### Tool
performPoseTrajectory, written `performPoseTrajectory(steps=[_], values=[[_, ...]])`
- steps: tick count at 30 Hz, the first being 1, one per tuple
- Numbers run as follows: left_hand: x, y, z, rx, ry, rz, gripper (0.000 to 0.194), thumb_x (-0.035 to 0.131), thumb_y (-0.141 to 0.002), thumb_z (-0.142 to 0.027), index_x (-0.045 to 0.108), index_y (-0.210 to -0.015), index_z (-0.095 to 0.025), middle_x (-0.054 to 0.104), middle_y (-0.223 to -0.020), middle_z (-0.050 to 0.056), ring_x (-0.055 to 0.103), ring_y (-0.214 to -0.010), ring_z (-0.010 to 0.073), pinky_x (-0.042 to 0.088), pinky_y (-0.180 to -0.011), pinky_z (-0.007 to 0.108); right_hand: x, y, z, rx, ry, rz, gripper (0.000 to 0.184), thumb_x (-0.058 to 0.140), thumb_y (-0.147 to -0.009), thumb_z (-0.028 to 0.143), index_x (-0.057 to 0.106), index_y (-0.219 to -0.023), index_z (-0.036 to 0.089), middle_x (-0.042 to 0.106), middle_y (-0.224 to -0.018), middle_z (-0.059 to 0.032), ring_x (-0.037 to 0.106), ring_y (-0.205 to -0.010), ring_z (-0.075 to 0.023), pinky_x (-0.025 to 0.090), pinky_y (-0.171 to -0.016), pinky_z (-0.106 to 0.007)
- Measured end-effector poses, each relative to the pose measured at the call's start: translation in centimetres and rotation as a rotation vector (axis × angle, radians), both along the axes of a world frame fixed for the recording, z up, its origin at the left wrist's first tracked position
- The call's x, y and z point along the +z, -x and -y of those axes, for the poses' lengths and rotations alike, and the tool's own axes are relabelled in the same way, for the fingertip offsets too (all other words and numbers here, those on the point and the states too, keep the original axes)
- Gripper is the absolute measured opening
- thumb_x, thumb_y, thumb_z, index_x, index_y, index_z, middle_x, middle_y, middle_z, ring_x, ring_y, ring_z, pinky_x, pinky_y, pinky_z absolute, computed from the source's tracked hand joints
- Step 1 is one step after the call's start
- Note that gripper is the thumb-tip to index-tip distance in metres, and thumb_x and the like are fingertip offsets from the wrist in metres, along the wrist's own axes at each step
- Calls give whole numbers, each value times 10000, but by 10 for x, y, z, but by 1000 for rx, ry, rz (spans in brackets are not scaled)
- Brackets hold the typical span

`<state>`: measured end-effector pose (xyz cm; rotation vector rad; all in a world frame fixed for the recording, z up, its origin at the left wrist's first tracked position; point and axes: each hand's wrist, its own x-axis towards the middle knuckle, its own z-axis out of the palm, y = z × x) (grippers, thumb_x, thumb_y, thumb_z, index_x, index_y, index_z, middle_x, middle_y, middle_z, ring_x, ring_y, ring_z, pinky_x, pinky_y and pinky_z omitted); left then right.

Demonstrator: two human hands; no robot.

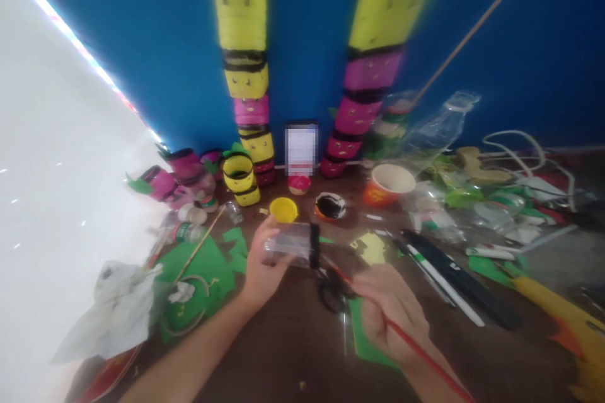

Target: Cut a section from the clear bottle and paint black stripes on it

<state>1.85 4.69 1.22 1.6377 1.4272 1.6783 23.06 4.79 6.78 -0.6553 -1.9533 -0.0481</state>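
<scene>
My left hand [267, 258] is wrapped round a clear plastic cup [290, 245], cut from a bottle and lying sideways, with a black band at its right end. A red-handled paintbrush [416, 346] is pinched in my right hand [392, 315], its tip pointing left towards the black band; whether it touches is too blurred to tell. Behind the cup stand a bottle cap of yellow paint [283, 210] and a small container of black paint [330, 206]. Black-handled scissors [332, 293] lie on the table between my hands.
Stacks of yellow and magenta painted cups [248, 112] stand against the blue wall. An orange-and-white paper cup [388, 186] is at the back right, near plastic scraps and a clear bottle [437, 129]. Green paper [198, 264] and a crumpled white cloth [116, 302] lie left.
</scene>
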Motion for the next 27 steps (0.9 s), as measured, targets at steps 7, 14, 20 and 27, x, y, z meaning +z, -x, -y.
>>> performPoseTrajectory(steps=[7,14,20,27], values=[[1,-1,1,5,22,14,424,703,-719,-141,510,-1086,-229,444,-1405,115,447,-1287,270,392,-1046,470,7,1,-6,61,14,98,143,382,-926,177,520,-894,164,581,-743,-50,551,-683,-151,455,-626,-301],[1,-1,1,6,31,15,408,703,-719,-142,519,-1074,-226,455,-1395,119,455,-1281,273,406,-1033,469,9,3,-5,69,-4,128,115,401,-900,130,513,-897,155,585,-761,-56,550,-703,-153,453,-644,-301],[1,-1,0,14,20,26,399,703,-720,-148,523,-1066,-227,461,-1392,115,464,-1274,273,407,-1035,469,9,1,-5,98,-7,142,122,385,-900,138,503,-899,169,580,-735,-46,550,-682,-153,455,-630,-300],[2,-1,1,2,10,25,391,701,-723,-157,520,-1063,-226,465,-1388,117,459,-1278,274,399,-1042,474,9,2,-6,77,-2,190,159,441,-821,46,508,-900,167,597,-740,-48,566,-708,-162,453,-645,-299]])
